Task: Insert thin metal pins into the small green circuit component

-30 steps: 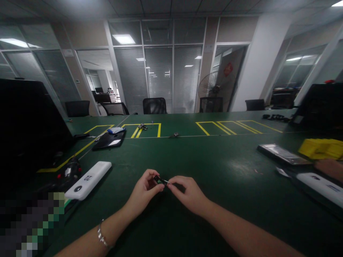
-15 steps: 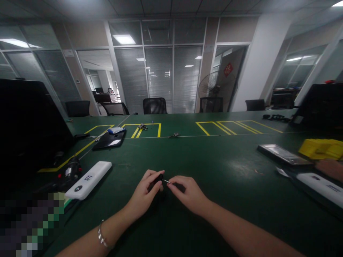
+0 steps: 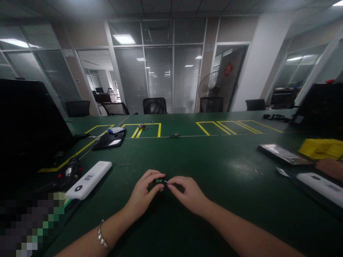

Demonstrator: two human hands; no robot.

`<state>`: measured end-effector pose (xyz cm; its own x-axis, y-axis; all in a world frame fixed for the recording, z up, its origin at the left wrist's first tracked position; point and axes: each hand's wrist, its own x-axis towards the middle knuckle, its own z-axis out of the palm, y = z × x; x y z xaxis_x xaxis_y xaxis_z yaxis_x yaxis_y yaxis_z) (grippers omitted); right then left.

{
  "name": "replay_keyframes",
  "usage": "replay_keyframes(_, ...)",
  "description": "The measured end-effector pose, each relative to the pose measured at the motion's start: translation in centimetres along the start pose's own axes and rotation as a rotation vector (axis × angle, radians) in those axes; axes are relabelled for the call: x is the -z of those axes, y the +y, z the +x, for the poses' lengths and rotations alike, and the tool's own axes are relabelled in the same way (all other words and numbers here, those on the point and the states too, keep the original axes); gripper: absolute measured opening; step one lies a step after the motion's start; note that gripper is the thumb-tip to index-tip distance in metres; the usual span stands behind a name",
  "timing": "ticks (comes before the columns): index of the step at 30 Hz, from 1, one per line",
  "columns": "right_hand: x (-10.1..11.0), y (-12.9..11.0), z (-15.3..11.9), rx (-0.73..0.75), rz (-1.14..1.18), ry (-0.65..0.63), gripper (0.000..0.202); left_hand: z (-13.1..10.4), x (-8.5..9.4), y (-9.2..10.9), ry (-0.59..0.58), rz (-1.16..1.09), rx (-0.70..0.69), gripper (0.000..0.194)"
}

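Note:
Between the thumb and fingers of my left hand point(image 3: 146, 189) is a small dark part with a green face point(image 3: 159, 181). A thin metallic rod point(image 3: 166, 182) runs from that part to the fingertips of my right hand point(image 3: 184, 191), which pinch its end. Both hands are close together above the green table point(image 3: 171, 153), low in the middle of the head view. What the rod belongs to cannot be made out, since my right fingers cover its end.
At left lie a white power bank point(image 3: 89, 180), a black cabled device point(image 3: 72, 171) and a black folder point(image 3: 108, 140). Small metal parts point(image 3: 143, 126) sit further back. At right are a flat case point(image 3: 284, 155), yellow bins point(image 3: 321, 148) and another person's hand point(image 3: 331, 167).
The small part in my left hand has turned, so its green face now shows where it looked black. Both hands have stayed in nearly the same place.

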<state>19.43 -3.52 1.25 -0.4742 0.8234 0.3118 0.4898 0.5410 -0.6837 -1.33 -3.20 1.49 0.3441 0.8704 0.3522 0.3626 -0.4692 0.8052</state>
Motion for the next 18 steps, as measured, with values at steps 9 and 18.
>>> replay_keyframes(9, 0.19, -0.12, -0.02, 0.048, 0.054, -0.003, 0.021, -0.13, 0.04, -0.13, -0.019, -0.036, 0.015, 0.021)
replay_keyframes(18, 0.01, 0.36, -0.01, 0.077, 0.085, 0.007, 0.020, -0.01, -0.29, -0.86, -0.014, -0.225, 0.060, 0.019)
